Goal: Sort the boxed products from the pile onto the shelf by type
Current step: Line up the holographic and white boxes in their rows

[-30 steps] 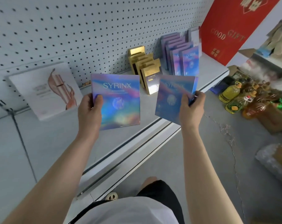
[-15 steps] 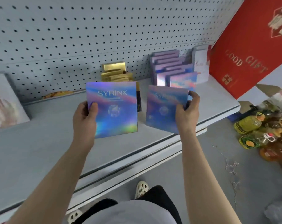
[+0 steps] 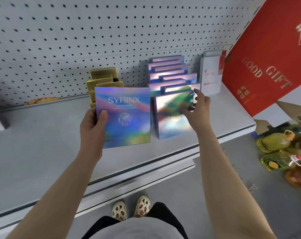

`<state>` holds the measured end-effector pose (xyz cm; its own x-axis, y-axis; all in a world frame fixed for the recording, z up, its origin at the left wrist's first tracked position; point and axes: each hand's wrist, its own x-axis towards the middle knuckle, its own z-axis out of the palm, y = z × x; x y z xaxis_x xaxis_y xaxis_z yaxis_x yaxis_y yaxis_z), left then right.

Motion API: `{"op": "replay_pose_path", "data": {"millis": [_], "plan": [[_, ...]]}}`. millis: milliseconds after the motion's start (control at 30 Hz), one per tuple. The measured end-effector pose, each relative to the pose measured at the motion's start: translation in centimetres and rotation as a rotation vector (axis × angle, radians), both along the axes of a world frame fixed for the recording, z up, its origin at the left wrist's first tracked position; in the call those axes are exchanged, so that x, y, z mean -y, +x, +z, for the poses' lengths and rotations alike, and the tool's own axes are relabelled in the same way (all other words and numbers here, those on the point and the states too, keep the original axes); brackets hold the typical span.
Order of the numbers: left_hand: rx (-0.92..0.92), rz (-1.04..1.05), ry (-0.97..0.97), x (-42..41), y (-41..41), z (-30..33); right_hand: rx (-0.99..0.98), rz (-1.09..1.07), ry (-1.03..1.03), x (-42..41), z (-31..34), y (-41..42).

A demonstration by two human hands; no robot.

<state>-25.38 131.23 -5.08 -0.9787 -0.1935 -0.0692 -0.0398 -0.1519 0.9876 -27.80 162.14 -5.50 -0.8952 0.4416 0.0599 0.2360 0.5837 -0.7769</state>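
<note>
My left hand (image 3: 93,122) grips a holographic SYRINX box (image 3: 124,116) by its left edge, holding it upright above the grey shelf (image 3: 43,145). A second holographic box (image 3: 172,116) stands on the shelf at the front of the row of holographic boxes (image 3: 170,75). My right hand (image 3: 197,107) rests on its upper right corner, thumb on the face and fingers over the top; the box is blurred. Behind the left box stands a row of gold boxes (image 3: 103,78).
A white box with a red stripe (image 3: 212,73) stands right of the holographic row, then a big red GOOD GIFT box (image 3: 266,54) leaning on the pegboard (image 3: 112,28). Oil bottles (image 3: 273,144) lie on the floor at right. My feet (image 3: 130,207) are below the shelf edge.
My right hand has carried its holographic box forward and set it down at the front of the holographic row. The left hand with its box has shifted slightly right.
</note>
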Motion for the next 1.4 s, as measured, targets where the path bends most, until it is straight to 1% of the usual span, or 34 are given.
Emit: {"op": "replay_pose_path", "data": {"millis": [67, 133, 200, 233, 267, 300, 367, 400, 433, 500, 600, 733, 800, 867, 933, 967, 1133, 1200, 1233, 1333, 1400], "plan": [[0.016, -0.005, 0.003, -0.6, 0.0, -0.1, 0.014, -0.034, 0.070, -0.1, 0.0, 0.2], [0.014, -0.027, -0.003, -1.3, 0.2, 0.0, 0.004, -0.048, 0.191, -0.2, 0.2, 0.3], [-0.002, -0.052, -0.037, -1.9, 0.3, 0.0, -0.081, -0.038, 0.278, 0.2, 0.9, 0.6], [-0.007, -0.063, -0.053, -2.2, 0.4, -0.1, -0.139, -0.034, 0.266, 0.7, 1.5, 0.9], [-0.012, -0.075, -0.061, -2.5, 0.5, -0.2, -0.195, -0.010, 0.192, 1.3, 2.2, 1.2], [-0.018, -0.090, -0.075, -2.8, 0.6, -0.3, -0.220, 0.045, 0.065, 2.1, 3.1, 1.7], [-0.031, -0.123, -0.130, -3.9, 1.1, -0.4, -0.128, 0.230, -0.260, 3.2, 4.3, 2.6], [-0.044, -0.145, -0.148, -4.7, 1.4, -0.4, -0.064, 0.328, -0.361, 3.3, 4.4, 3.0], [-0.066, -0.170, -0.169, -5.6, 1.8, -0.4, -0.028, 0.404, -0.378, 3.1, 4.3, 3.3], [-0.105, -0.205, -0.236, -7.9, 2.3, -0.6, -0.038, 0.475, -0.311, 1.8, 4.2, 3.3], [-0.087, -0.238, -0.402, -10.8, 2.2, -2.0, -0.010, 0.527, -0.285, -2.3, 4.2, 2.9], [0.043, -0.196, -0.552, -14.4, 1.1, -4.0, 0.075, 0.497, -0.015, -8.0, 3.7, 1.4], [0.030, -0.165, -0.616, -15.8, 0.6, -4.5, 0.098, 0.503, 0.075, -9.6, 2.9, 0.0], [0.037, -0.104, -0.660, -16.4, -0.1, -4.9, 0.115, 0.587, 0.220, -10.1, 2.3, -1.4], [0.073, -0.049, -0.688, -16.3, -0.6, -5.3, 0.106, 0.639, 0.325, -10.2, 1.3, -2.6], [0.077, -0.037, -0.698, -16.2, -0.7, -5.5, 0.094, 0.634, 0.330, -10.1, 0.9, -3.1], [0.059, 0.015, -0.648, -16.2, -1.3, -5.5, -0.094, 0.622, 0.251, -9.1, 0.6, -3.8], [0.062, 0.020, -0.647, -16.2, -1.7, -5.4, -0.119, 0.630, 0.256, -9.1, 1.0, -4.0], [0.066, 0.018, -0.642, -16.1, -1.8, -5.3, -0.111, 0.632, 0.277, -9.2, 1.1, -4.2], [0.069, 0.013, -0.633, -16.1, -1.5, -5.4, -0.069, 0.623, 0.423, -9.4, 1.6, -4.4], [0.076, 0.024, -0.638, -15.9, -1.1, -5.3, -0.086, 0.607, 0.475, -9.0, 2.4, -4.4]]}}
